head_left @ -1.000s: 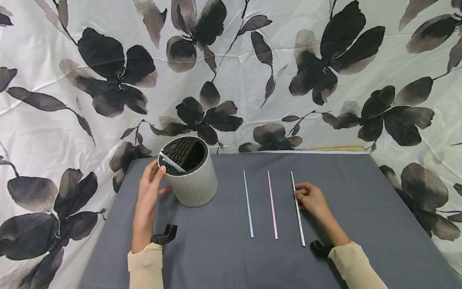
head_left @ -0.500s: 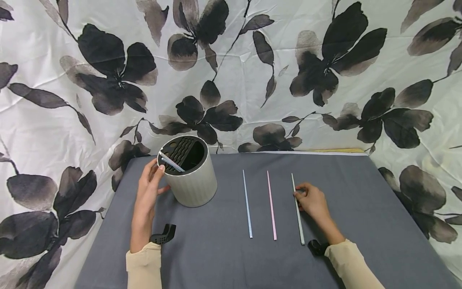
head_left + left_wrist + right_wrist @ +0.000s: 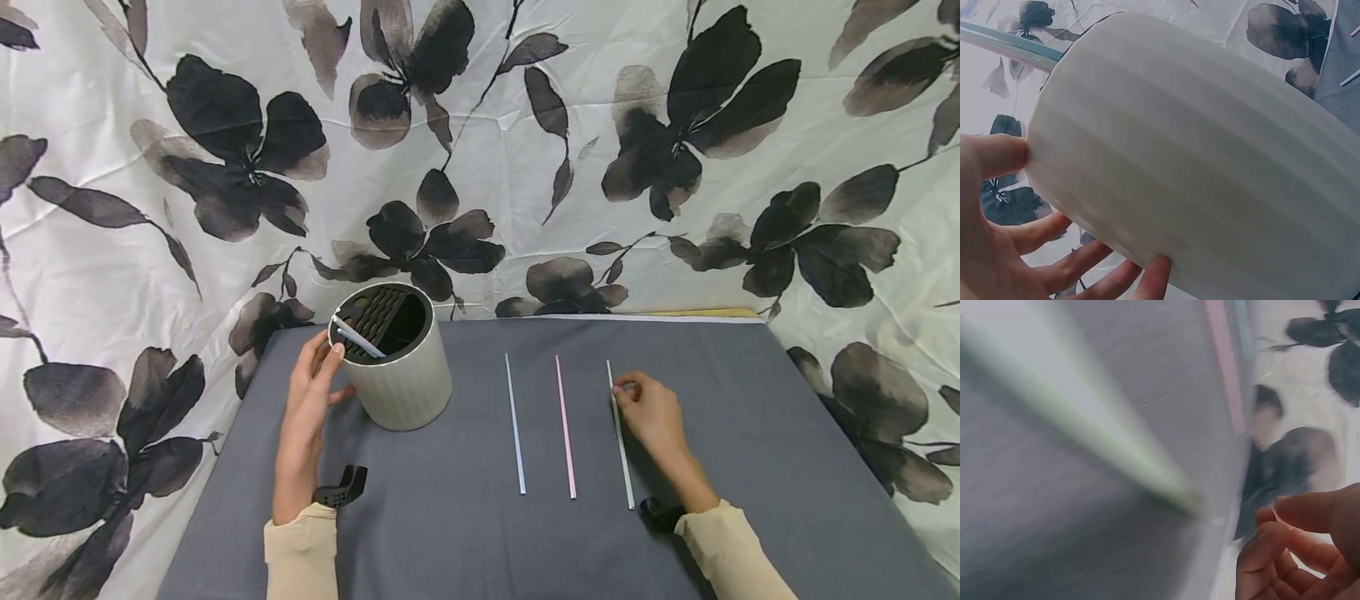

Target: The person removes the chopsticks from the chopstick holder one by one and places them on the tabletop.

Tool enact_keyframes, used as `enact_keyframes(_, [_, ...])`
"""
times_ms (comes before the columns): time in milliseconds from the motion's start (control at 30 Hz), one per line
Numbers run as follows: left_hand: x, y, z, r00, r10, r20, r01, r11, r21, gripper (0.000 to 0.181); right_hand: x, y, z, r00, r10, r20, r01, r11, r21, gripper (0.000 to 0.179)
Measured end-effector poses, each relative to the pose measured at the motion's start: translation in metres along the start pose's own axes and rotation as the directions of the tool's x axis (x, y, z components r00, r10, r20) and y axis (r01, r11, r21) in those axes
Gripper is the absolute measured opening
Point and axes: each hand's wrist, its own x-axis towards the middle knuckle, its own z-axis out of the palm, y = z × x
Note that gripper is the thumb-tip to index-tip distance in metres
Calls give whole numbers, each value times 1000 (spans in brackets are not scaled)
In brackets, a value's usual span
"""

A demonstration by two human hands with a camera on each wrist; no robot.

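In the head view, three thin straws lie side by side, apart, on the grey cloth: a blue one (image 3: 515, 425), a pink one (image 3: 566, 429) and a pale green one (image 3: 623, 462). My right hand (image 3: 652, 417) hovers over the upper part of the green straw. The right wrist view shows its fingers (image 3: 1260, 553) loosely curled with nothing between them, apart from the green straw (image 3: 1104, 428). At the left stands a round off-white holder (image 3: 401, 387), which my left hand (image 3: 303, 417) grips at its side, thumb by the rim. More straws (image 3: 1013, 47) stick out of it.
A black slotted insert (image 3: 375, 317) fills part of the holder's mouth. The grey cloth (image 3: 465, 542) covers the table. A white floral curtain (image 3: 480, 158) hangs right behind the table's far edge. Each wrist wears a black camera mount (image 3: 341, 487).
My right hand has shifted slightly upward along the green straw and come off it. The straw has barely moved and lies on the cloth. My left hand and the holder have stayed put.
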Motion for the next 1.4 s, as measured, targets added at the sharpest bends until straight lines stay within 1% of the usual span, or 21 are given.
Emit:
enact_keyframes(67, [-1, -1, 1, 1000, -9, -3, 9, 1000, -7, 62, 2, -12, -2, 998, -49, -47, 49, 999, -2, 14])
enact_keyframes(100, [-1, -2, 1, 1000, -12, -6, 12, 1000, -11, 62, 3, -19, -3, 996, -71, -49, 72, 997, 14, 14])
enact_keyframes(200, [-3, -4, 0, 999, -29, -16, 28, 999, -17, 63, 5, -39, -2, 994, -108, -15, 108, 991, 78, 15])
enact_keyframes(333, [-6, -5, 0, 999, -33, -9, 33, 999, -19, 64, 7, -64, 3, 987, -157, 15, 153, 978, 141, 16])
enact_keyframes(433, [-6, -5, 0, 1000, -28, -3, 28, 1000, -14, 64, 6, -84, 7, 975, -222, 19, 214, 954, 210, 18])
enact_keyframes(500, [-6, -5, 0, 1000, -25, -3, 25, 1000, -9, 64, 5, -99, 10, 960, -279, 19, 263, 926, 271, 19])
enact_keyframes(567, [-5, -5, 0, 1000, -20, -5, 20, 1000, -5, 64, 4, -116, 15, 939, -345, 8, 324, 888, 326, 19])
enact_keyframes(633, [-5, -4, -1, 1000, -14, -9, 13, 1000, -2, 63, 2, -134, 21, 910, -415, -15, 390, 842, 374, 18])
enact_keyframes(733, [-4, -2, -2, 1000, -2, -17, 2, 1000, -6, 62, -1, -164, 31, 850, -522, -69, 499, 758, 420, 16])
enact_keyframes(833, [-3, -1, -2, 1000, -2, -15, 2, 1000, -10, 62, -5, -190, 41, 788, -605, -117, 587, 678, 443, 15])
enact_keyframes(867, [-2, 0, -2, 1000, -3, -15, 2, 1000, -14, 62, -5, -197, 43, 768, -627, -132, 611, 654, 446, 15])
enact_keyframes(933, [-1, 0, -1, 1000, -2, -12, 2, 1000, -12, 62, -6, -211, 48, 736, -659, -157, 648, 619, 444, 15])
enact_keyframes(1033, [1, 0, 0, 1000, 2, -7, -2, 1000, -13, 62, -7, -229, 54, 692, -700, -174, 695, 583, 421, 14])
enact_keyframes(1100, [2, 0, 0, 1000, 4, -9, -4, 1000, -13, 62, -8, -241, 58, 664, -730, -166, 722, 566, 399, 14])
enact_keyframes(1200, [2, 0, -1, 1000, 7, -11, -7, 1000, -11, 63, -9, -255, 65, 622, -770, -141, 759, 549, 350, 15])
enact_keyframes(1267, [1, -1, 0, 1000, 11, -12, -11, 1000, -6, 63, -9, -262, 70, 607, -785, -123, 774, 549, 315, 16])
enact_keyframes(1300, [1, -1, 0, 1000, 14, -11, -14, 1000, -4, 63, -9, -264, 73, 605, -788, -114, 778, 554, 298, 17])
enact_keyframes(1367, [1, -2, 1, 1000, 17, -9, -17, 1000, 0, 63, -9, -269, 77, 608, -788, -95, 779, 570, 262, 18])
enact_keyframes(1400, [1, -2, 1, 1000, 19, -7, -19, 1000, -1, 63, -10, -270, 79, 614, -785, -84, 777, 581, 243, 19])
